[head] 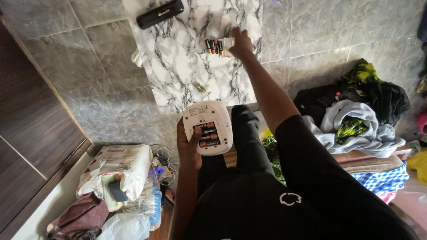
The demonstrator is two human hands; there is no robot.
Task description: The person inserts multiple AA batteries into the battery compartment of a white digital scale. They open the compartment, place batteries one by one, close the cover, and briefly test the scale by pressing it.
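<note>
My left hand [189, 149] held the white device [208, 127] belly-up over my lap, fingers wrapped round its left edge, thumb lying on the open battery bay. The bay showed cells [207, 135] seated in it, black with copper ends; from this angle I could not tell whether every slot was full.

Further out, my right arm was stretched to the marbled sheet [178, 66] on the floor. The right hand [242, 43] was closed lightly over a small white piece [228, 42], touching it, just beside a row of loose batteries [215, 46]. Whether it had a firm grip I could not tell. Two small bits [202, 87] lay between row and device; a black case [160, 13] sat at the far edge.

Judgement: battery-fitting stage, cells in. Next move probably needs the white piece brought back and lined up squarely over the bay.
</note>
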